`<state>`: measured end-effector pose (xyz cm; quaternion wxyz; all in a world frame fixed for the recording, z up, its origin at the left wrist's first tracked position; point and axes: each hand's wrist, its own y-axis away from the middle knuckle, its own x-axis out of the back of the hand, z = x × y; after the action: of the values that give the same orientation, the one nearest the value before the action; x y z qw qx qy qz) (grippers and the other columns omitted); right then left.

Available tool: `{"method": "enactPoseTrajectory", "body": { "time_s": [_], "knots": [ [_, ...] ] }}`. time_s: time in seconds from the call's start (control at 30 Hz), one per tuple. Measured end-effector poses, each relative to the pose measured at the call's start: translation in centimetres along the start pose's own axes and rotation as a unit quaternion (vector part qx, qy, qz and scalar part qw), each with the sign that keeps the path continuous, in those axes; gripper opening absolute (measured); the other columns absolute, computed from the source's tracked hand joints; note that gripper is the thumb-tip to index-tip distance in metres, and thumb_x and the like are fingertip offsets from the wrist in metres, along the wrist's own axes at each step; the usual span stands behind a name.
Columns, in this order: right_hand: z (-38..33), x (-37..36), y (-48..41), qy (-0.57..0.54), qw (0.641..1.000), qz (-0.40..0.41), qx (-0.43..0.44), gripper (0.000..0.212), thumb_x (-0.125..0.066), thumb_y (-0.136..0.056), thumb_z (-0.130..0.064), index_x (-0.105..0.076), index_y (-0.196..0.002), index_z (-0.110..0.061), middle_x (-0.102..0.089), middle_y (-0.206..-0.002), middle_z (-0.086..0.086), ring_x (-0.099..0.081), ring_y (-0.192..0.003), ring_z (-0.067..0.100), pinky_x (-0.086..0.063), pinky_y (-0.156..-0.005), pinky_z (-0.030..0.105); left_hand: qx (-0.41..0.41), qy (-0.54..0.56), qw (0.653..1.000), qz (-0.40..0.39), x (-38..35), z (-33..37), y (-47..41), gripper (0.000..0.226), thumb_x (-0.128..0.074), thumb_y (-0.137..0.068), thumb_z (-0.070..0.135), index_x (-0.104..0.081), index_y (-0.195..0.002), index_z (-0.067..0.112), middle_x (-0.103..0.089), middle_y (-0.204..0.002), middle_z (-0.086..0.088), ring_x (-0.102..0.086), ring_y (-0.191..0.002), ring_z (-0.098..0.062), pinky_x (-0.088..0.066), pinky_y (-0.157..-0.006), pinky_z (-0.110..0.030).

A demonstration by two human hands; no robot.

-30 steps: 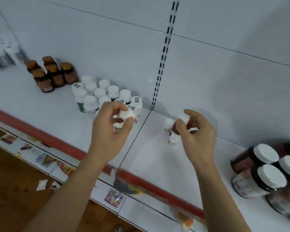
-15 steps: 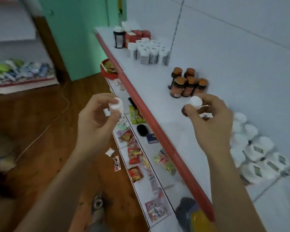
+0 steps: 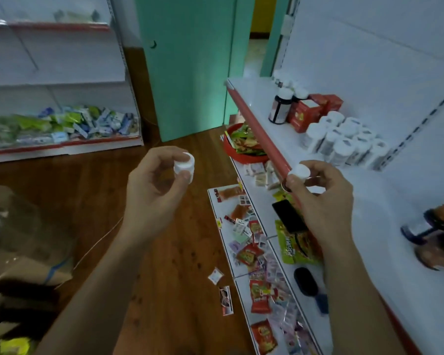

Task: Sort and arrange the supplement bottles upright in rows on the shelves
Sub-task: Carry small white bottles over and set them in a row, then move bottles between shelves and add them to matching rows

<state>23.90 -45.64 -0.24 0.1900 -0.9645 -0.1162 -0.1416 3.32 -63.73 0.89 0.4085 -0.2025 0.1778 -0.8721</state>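
open shelf between two bottle clusters, both hands full

the white shelf [image 3: 369,201] lies bare from about 3 o'clock of the right hand [image 3: 323,201] out to the back wall. at 1 o'clock a block of white bottles [image 3: 344,142] stands in tight rows, with red boxes [image 3: 310,111] and a dark bottle [image 3: 280,106] beyond at 12 o'clock. at 4 o'clock blurred brown bottles [image 3: 436,237] close that side. the red shelf edge [image 3: 262,134] runs under the right hand. the left hand [image 3: 154,196] hangs over open wooden floor [image 3: 100,188]; a cardboard box [image 3: 18,239] sits at its 8 o'clock. the lower shelf [image 3: 241,272] is littered with packets.
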Motion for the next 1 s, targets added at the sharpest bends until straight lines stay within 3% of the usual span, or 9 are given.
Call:
{"method": "enactPoseTrajectory", "body": {
  "time_s": [0.2,0.33,0.5,0.73,0.87,1.0],
  "knots": [
    [1.8,-8.4,-8.8,0.006,1.000,-0.010,-0.013,0.019,-0.079,-0.083,-0.026,-0.070,-0.099,-0.030,-0.070,-0.101,0.002,-0.068,-0.090,0.013,-0.059,-0.074,0.039,0.031,0.000,0.999,0.018,0.6,-6.9,-9.7,0.021,-0.068,-0.093,0.005,-0.065,-0.113,0.011,-0.067,-0.115,0.002,-0.064,-0.110,-0.014,-0.056,-0.080,-0.018],
    [3.1,-13.7,-15.9,0.000,1.000,-0.013,-0.011,0.019,-0.078,-0.085,-0.024,-0.070,-0.102,-0.029,-0.069,-0.104,0.002,-0.067,-0.091,0.014,-0.058,-0.066,0.029,0.026,-0.006,1.000,0.007,-0.2,-13.0,-16.6,0.022,-0.067,-0.093,0.002,-0.065,-0.114,0.009,-0.067,-0.114,-0.001,-0.066,-0.107,-0.017,-0.054,-0.079,-0.018],
    [3.6,-20.7,-26.0,0.008,1.000,-0.016,0.001,0.020,-0.077,-0.086,-0.023,-0.067,-0.102,-0.030,-0.066,-0.101,-0.012,-0.064,-0.090,0.006,-0.052,-0.073,0.024,0.041,-0.001,0.999,0.001,-2.7,-18.6,-27.0,0.021,-0.067,-0.093,0.007,-0.065,-0.113,0.015,-0.067,-0.116,0.009,-0.065,-0.112,-0.014,-0.057,-0.083,-0.022],
    [4.8,-27.6,-39.2,0.055,0.998,0.018,-0.012,0.021,-0.074,-0.087,-0.030,-0.066,-0.107,-0.033,-0.060,-0.105,-0.016,-0.062,-0.092,0.002,-0.050,-0.074,0.020,-0.003,-0.013,0.999,-0.044,-6.7,-24.5,-41.1,0.023,-0.065,-0.092,0.018,-0.063,-0.114,0.012,-0.065,-0.117,0.003,-0.065,-0.111,-0.020,-0.059,-0.087,-0.029],
    [6.8,-28.8,-43.6,0.049,0.994,0.091,-0.043,0.021,-0.073,-0.088,-0.025,-0.064,-0.106,-0.034,-0.062,-0.104,-0.015,-0.061,-0.093,0.003,-0.046,-0.073,0.020,0.021,0.026,0.996,-0.079,-11.1,-28.3,-47.5,0.022,-0.067,-0.093,0.012,-0.065,-0.115,0.013,-0.067,-0.118,0.002,-0.066,-0.111,-0.019,-0.060,-0.088,-0.042],
    [10.6,-29.2,-46.6,0.062,0.977,0.185,-0.086,0.020,-0.070,-0.092,-0.025,-0.063,-0.107,-0.035,-0.058,-0.106,-0.020,-0.061,-0.093,0.002,-0.048,-0.076,0.021,0.017,0.074,0.986,-0.145,-17.9,-31.3,-54.0,0.017,-0.069,-0.093,0.009,-0.068,-0.109,0.016,-0.070,-0.112,0.006,-0.067,-0.106,-0.017,-0.060,-0.085,-0.032]
  ]
}}
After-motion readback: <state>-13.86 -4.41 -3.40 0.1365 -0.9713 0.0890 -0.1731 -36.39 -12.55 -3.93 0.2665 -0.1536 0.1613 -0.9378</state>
